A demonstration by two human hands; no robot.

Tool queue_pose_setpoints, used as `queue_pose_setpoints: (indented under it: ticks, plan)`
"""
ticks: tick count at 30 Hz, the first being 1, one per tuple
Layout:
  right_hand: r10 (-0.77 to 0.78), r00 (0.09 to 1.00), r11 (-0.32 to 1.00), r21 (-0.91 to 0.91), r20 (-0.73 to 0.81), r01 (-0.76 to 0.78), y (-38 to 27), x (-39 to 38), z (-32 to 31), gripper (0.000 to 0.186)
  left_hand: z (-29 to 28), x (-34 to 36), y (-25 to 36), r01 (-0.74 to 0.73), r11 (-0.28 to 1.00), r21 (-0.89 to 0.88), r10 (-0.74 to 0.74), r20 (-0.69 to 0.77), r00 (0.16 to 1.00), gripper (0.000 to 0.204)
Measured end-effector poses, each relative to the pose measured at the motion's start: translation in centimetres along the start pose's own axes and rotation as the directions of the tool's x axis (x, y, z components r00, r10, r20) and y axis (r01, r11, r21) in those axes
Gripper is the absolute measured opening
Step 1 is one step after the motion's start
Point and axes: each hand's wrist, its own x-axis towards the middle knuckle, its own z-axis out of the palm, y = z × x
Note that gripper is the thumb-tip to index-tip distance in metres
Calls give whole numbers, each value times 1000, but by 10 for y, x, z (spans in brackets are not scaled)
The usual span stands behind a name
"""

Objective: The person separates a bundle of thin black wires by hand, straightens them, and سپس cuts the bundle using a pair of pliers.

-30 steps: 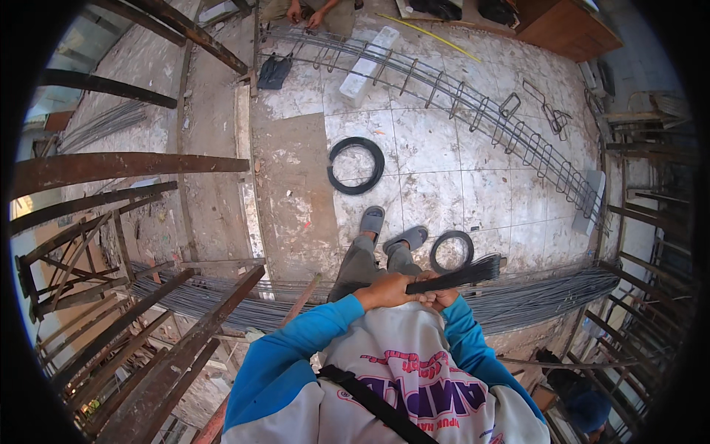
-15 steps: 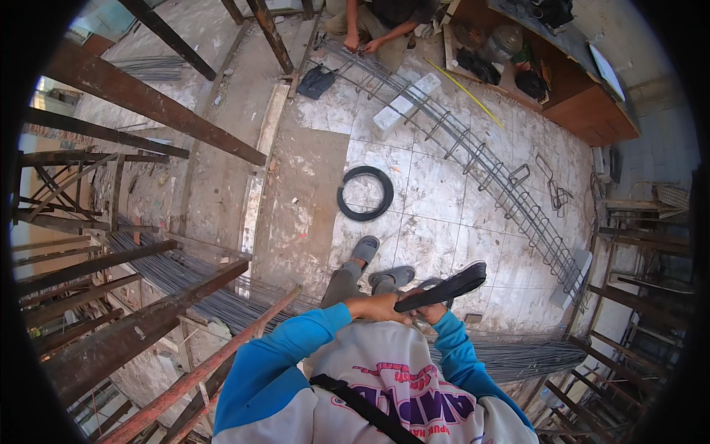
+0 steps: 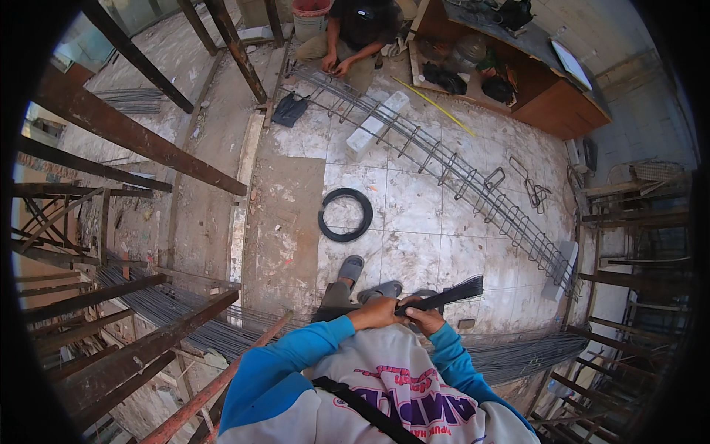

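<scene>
Stained white floor tiles [image 3: 414, 211] spread beyond the hands, meeting bare, grimy ground to their left, where brown beams [image 3: 148, 132] slant in. A dark wire coil [image 3: 345, 236] lies ahead of the left hand [image 3: 375, 314]; farther off, a rebar cage [image 3: 479, 191] runs diagonally down to the right, with a seated co-worker [image 3: 362, 28] at its far end. Thin steel rods [image 3: 510, 357] lie right of the hands.

Both hands are closed around a bundle of thin black wire [image 3: 460, 292], held before the waist; it juts rightward past the right hand [image 3: 426, 320], its tip bluntly brushlike.

The fingers cover its middle; whether the dark stretch [image 3: 330, 314] beside the left wrist belongs to it, I cannot tell
</scene>
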Motion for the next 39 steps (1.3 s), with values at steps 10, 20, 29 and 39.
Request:
queue_pose_setpoints:
  ticks: [10,20,29,39]
  plan:
    - [-4,896,994,98,-444,53,-7,21,8,31,-3,45,15,-125,990,63,133,-152,979,49]
    - [-27,890,977,177,-454,120,-36,26,-5,27,-28,81,18,-36,951,306,89,-160,983,35]
    - [-27,854,999,-50,-520,1,-27,20,-58,35,-26,107,58,55,991,120,-62,57,996,46]
    - [-21,950,917,-384,-313,-107,-117,7,-174,40,-19,189,105,71,930,-360,-13,161,987,34]
